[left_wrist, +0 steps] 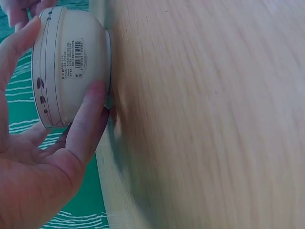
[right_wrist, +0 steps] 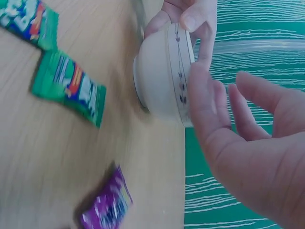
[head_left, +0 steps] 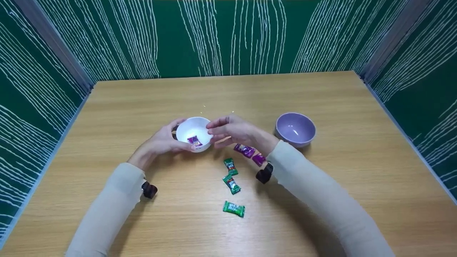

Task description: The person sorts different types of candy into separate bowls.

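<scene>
My left hand [head_left: 165,140] grips a white bowl [head_left: 192,127] from its left side, thumb over the near rim. Inside the bowl lies one purple candy packet [head_left: 194,141]. In the left wrist view the bowl [left_wrist: 78,28] shows a barcode label and a leaf-pattern band, with fingers [left_wrist: 88,117] against its side. My right hand [head_left: 237,131] is at the bowl's right rim, its fingers loosely bent and nothing held in them. In the right wrist view, the right fingertips overlap the bowl's rim [right_wrist: 177,76].
A purple bowl [head_left: 295,128] stands to the right, beyond the right forearm. Two purple candy packets [head_left: 244,150] lie beneath the right wrist. Three green candy packets [head_left: 231,184] run down the middle of the wooden table [head_left: 171,225]. Small pale bits dot the wood behind the white bowl.
</scene>
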Motion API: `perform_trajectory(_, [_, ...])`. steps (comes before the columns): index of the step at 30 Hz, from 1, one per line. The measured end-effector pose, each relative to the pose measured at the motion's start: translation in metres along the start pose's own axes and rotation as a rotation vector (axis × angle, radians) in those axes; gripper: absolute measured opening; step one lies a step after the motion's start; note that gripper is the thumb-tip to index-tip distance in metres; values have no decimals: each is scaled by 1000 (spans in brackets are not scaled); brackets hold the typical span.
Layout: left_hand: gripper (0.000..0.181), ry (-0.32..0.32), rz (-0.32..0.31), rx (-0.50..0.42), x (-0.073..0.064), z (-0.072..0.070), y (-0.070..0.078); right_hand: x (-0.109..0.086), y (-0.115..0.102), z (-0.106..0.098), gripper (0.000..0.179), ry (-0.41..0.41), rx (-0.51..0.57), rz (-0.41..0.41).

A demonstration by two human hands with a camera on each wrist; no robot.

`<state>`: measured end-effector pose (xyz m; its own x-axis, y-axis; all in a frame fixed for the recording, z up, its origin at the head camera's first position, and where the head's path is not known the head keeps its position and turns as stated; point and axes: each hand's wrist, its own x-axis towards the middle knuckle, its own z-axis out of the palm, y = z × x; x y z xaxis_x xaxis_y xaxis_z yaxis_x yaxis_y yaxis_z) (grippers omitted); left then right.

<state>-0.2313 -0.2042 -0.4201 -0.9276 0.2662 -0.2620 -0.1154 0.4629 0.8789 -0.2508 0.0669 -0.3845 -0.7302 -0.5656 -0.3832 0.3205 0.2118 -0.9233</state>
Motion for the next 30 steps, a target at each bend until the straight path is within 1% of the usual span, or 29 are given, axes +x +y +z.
perform_trajectory(4, [117,-4,14,-9,1,0,0,-12,0,-11,42,-76,-174,14])
perform_trajectory(7, [118,2,19,-10,1,-1,1,-19,0,-21,43,-105,-268,29])
perform_trajectory(9, [119,3,18,-7,1,-1,1,-24,0,-27,45,-112,-316,49])
perform_trajectory(14, [116,-3,2,-2,0,0,1,-34,2,-38,51,-118,-478,104])
perform_trajectory(19, [115,7,1,1,0,0,1,-39,4,-46,52,-116,-632,123])
perform_trajectory(22, [115,11,2,-2,1,1,1,-40,6,-52,52,-98,-670,130])
perform_trajectory(27, [116,15,2,-3,1,1,0,-35,14,-58,56,-32,-640,117])
perform_trajectory(30, [117,10,29,-22,2,0,-1,-30,20,-58,57,-1,-649,90])
